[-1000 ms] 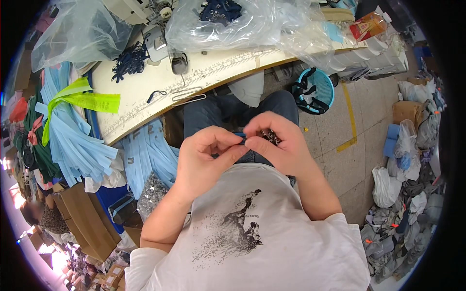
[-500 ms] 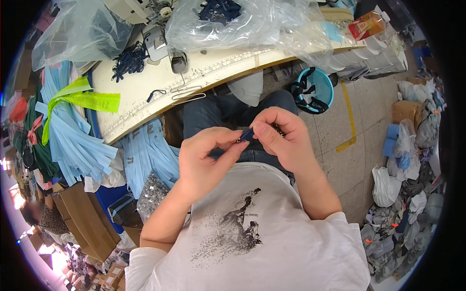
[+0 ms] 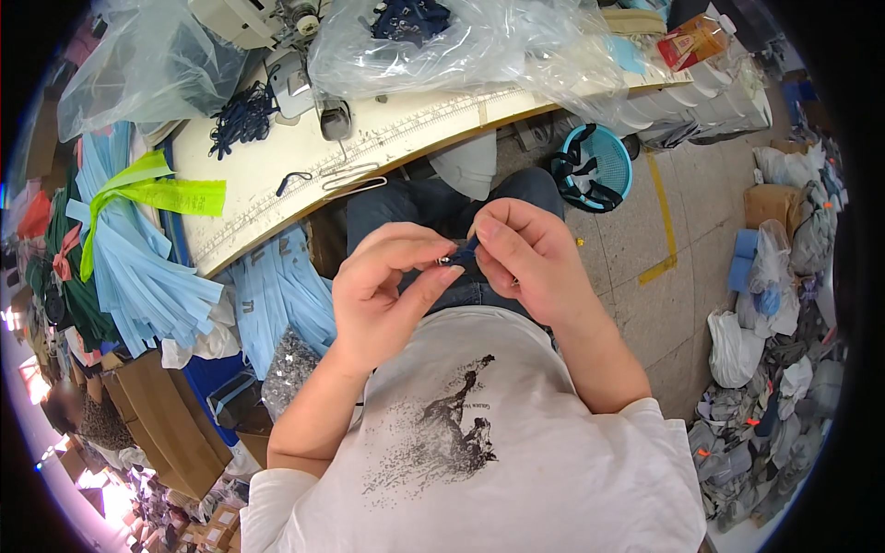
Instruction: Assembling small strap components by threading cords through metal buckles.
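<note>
In front of my waist, both hands pinch a short dark blue fabric strap (image 3: 464, 255) with a small shiny metal bit at its left end. My left hand (image 3: 380, 290) grips that metal end between thumb and fingertips. The other end is pinched by my right hand (image 3: 536, 263), whose fingers partly hide it. On the white table ahead lie a tangle of similar dark blue straps (image 3: 241, 118) and one single looped strap (image 3: 293, 182). More dark blue pieces (image 3: 410, 20) sit in a clear plastic bag (image 3: 461, 60).
A sewing machine (image 3: 241, 20) stands at the table's far left. Light blue fabric strips (image 3: 138, 244) hang at the left, tied with a bright green band (image 3: 180, 195). A turquoise basket (image 3: 611, 166) is on the floor at right, near heaps of bagged grey material (image 3: 765, 442).
Both hands have shifted slightly left, and the right fingers have altered their pinch. More of the strap's metal end shows at the left fingertips.
</note>
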`<act>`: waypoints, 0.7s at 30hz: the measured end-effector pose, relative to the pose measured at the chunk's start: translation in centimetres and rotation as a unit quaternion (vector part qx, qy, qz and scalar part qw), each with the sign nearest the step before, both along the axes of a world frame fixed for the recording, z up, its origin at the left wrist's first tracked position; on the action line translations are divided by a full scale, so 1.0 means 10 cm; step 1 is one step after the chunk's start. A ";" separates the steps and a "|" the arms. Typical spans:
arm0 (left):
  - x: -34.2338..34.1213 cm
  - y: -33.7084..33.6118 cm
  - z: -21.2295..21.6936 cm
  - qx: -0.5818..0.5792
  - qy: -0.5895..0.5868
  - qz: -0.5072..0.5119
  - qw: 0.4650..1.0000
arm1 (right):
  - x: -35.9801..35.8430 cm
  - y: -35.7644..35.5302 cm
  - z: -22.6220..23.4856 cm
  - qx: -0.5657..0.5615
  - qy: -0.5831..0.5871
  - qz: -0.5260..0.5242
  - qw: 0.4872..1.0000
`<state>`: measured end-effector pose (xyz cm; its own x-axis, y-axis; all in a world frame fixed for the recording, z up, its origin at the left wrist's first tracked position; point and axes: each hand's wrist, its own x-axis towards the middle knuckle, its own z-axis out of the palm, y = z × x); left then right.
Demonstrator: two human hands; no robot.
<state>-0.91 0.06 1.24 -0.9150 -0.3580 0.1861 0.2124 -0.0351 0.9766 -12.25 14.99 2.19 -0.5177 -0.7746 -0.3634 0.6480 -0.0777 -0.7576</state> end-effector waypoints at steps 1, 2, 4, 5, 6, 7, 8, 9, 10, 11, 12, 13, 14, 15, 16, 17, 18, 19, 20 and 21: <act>0.01 -0.01 -0.01 0.000 0.000 0.000 1.000 | 0.00 0.00 0.00 0.000 0.000 0.000 1.000; 0.02 -0.02 -0.02 0.039 -0.005 -0.019 0.999 | 0.00 0.00 -0.01 -0.007 0.002 0.001 1.000; 0.04 -0.02 -0.05 0.078 -0.009 -0.038 0.996 | 0.00 0.00 -0.02 -0.013 0.004 0.003 1.000; 0.05 -0.01 -0.06 0.128 -0.006 -0.055 0.990 | 0.01 0.00 -0.02 -0.018 0.013 0.000 1.000; 0.05 -0.01 -0.07 0.177 -0.002 -0.071 0.982 | 0.02 0.00 -0.03 -0.023 0.022 -0.003 0.999; 0.05 -0.01 -0.08 0.177 -0.002 -0.071 0.982 | 0.02 0.00 -0.04 -0.023 0.022 -0.003 0.999; 0.05 0.00 -0.09 0.219 0.007 -0.083 0.972 | 0.03 -0.01 -0.06 -0.005 0.023 -0.016 1.000; 0.05 0.00 -0.10 0.260 0.017 -0.094 0.961 | 0.03 -0.01 -0.08 0.012 0.023 -0.029 0.999; 0.05 0.01 -0.12 0.260 0.016 -0.095 0.961 | 0.04 -0.02 -0.09 0.013 0.023 -0.029 0.999; 0.05 0.01 -0.15 0.292 0.021 -0.100 0.951 | 0.05 -0.03 -0.10 0.010 0.003 -0.032 0.999; 0.05 0.02 -0.17 0.323 0.026 -0.104 0.940 | 0.05 -0.04 -0.10 0.008 -0.016 -0.035 0.999; 0.05 0.03 -0.18 0.323 0.026 -0.104 0.940 | 0.06 -0.04 -0.10 0.008 -0.017 -0.035 0.999; 0.05 0.03 -0.20 0.346 0.039 -0.109 0.931 | 0.06 -0.05 -0.10 0.008 -0.016 -0.032 0.999; 0.05 0.03 -0.20 0.370 0.053 -0.114 0.921 | 0.06 -0.05 -0.10 0.008 -0.015 -0.028 0.999; 0.05 0.04 -0.20 0.370 0.052 -0.114 0.920 | 0.07 -0.06 -0.09 0.009 -0.015 -0.029 0.999; 0.05 0.06 -0.19 0.370 0.042 -0.106 0.922 | 0.07 -0.06 -0.09 0.007 -0.016 -0.027 0.999; 0.05 0.06 -0.18 0.369 0.031 -0.097 0.924 | 0.07 -0.07 -0.08 0.004 -0.015 -0.025 1.000; 0.05 0.06 -0.18 0.369 0.033 -0.097 0.924 | 0.08 -0.07 -0.07 0.004 -0.014 -0.024 1.000; 0.06 0.05 -0.19 0.383 0.038 -0.102 0.917 | 0.08 -0.07 -0.07 -0.010 -0.031 -0.019 0.999; 0.07 0.04 -0.20 0.396 0.043 -0.106 0.911 | 0.08 -0.08 -0.06 -0.025 -0.048 -0.013 0.998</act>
